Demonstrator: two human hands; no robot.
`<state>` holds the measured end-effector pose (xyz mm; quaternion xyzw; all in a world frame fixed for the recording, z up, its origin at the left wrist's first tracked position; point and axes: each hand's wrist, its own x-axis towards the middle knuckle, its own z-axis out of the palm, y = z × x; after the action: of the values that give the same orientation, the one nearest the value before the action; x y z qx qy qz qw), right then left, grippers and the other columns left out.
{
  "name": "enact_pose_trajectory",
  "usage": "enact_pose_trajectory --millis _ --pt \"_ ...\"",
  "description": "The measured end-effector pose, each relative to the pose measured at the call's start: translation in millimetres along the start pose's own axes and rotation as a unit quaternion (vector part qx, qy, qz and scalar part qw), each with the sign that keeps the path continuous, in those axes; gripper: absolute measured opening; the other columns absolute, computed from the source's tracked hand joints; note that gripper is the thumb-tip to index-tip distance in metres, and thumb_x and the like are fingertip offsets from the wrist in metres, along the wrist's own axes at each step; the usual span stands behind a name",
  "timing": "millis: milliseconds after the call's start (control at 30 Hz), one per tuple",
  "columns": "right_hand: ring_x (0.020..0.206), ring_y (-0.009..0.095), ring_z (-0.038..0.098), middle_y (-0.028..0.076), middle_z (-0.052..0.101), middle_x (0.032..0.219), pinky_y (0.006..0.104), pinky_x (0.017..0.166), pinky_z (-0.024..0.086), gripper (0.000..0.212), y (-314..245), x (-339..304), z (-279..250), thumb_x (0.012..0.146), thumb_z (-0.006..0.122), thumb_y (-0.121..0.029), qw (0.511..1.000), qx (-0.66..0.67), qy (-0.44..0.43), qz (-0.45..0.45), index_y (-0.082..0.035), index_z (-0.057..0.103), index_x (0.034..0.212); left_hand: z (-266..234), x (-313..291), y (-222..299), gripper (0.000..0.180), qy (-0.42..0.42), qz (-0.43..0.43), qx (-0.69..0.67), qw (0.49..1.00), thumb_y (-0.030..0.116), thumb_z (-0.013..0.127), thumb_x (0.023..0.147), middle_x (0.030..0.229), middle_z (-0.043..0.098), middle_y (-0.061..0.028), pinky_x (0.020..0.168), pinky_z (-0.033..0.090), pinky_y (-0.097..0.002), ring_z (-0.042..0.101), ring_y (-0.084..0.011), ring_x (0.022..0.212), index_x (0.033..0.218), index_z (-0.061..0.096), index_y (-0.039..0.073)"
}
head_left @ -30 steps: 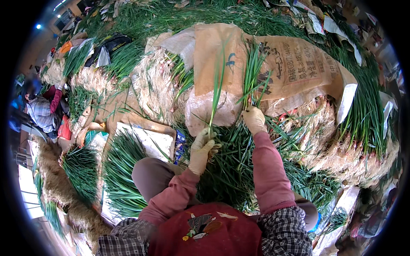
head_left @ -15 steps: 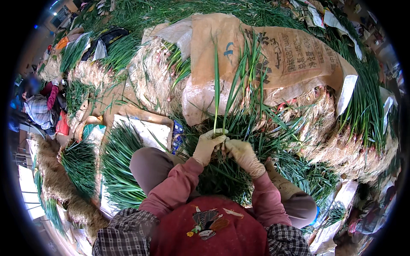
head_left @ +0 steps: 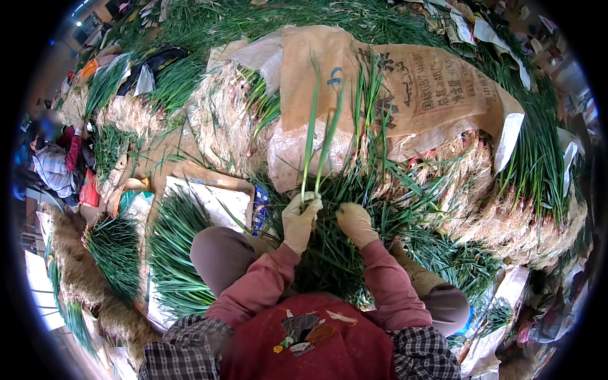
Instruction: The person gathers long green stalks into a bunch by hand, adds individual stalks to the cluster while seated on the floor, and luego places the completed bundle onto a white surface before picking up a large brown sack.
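Left-hand fingers clamp two scallions (head_left: 310, 136) low, probably keeping them aligned; the left hand (head_left: 299, 223) and curled right hand (head_left: 356, 225), its grip unclear, are nearside of the brown sack (head_left: 405, 85).

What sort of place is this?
Probably an indoor produce shed or storeroom: long green stalks with pale, stringy roots lie heaped all around, a brown sack covers part of one heap, and another person is at the left.
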<state>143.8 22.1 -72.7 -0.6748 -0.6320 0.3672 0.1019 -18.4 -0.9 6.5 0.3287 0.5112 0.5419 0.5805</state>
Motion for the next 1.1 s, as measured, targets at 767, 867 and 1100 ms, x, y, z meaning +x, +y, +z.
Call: enact_pose_trajectory --millis 767,867,1100 --pt "0.053 0.007 0.047 0.001 0.056 0.062 0.0208 0.048 0.035 0.032 -48.1 -32.1 -55.9 0.092 0.058 -0.029 0.901 0.429 0.032 0.051 0.0 0.067 0.083 4.0 11.6 -9.0 0.021 -0.097 -0.135 -0.031 0.986 0.006 0.06 0.087 0.082 0.064 -0.0033 0.057 0.044 -0.0201 0.053 -0.007 0.063 0.108 0.06 0.002" --pt "0.05 0.007 0.041 -0.001 0.053 0.061 0.0209 0.046 0.033 0.027 -30.5 6.8 -41.6 0.092 0.057 -0.027 0.777 0.627 0.03 0.054 0.0 0.064 0.089 7.5 9.1 -8.4 0.018 -0.106 -0.151 -0.032 0.982 0.006 0.061 0.087 0.08 0.064 -0.0044 0.056 0.044 -0.0197 0.054 -0.0079 0.062 0.104 0.061 0.002" --pt "0.057 0.013 0.058 0.007 0.064 0.07 0.0243 0.051 0.044 0.016 -28.8 11.2 -9.9 0.082 0.057 -0.013 0.989 -0.097 0.018 -0.11 -0.001 0.065 0.075 -1.0 1.1 -0.4 0.016 -0.039 0.004 0.026 0.999 0.007 0.06 0.088 0.08 0.062 -0.0012 0.058 0.043 -0.019 0.053 -0.0058 0.064 0.104 0.061 0.002"
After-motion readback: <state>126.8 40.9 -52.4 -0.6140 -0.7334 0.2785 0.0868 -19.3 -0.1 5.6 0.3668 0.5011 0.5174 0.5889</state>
